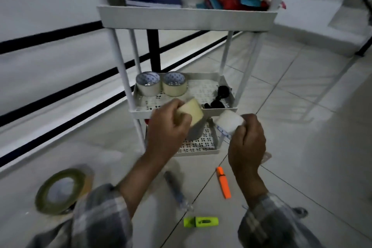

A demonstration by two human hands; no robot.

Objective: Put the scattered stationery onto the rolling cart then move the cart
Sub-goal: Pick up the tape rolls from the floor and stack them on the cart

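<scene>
Tiled floor [302,147]: each hand grips, seemingly, a tape roll.

The white three-tier plastic rolling cart [187,18] is open at the near side between its thin white corner posts [122,56]. On its middle tray [181,111], two clear tape rolls [161,83] fill the far left and black binder clips [218,96] the right; the centre lies bare. The top tray overhangs it. On the pale tiled floor [302,127] in front lie a large olive tape roll [62,189], an orange highlighter [223,183] and a green highlighter [200,221].
</scene>
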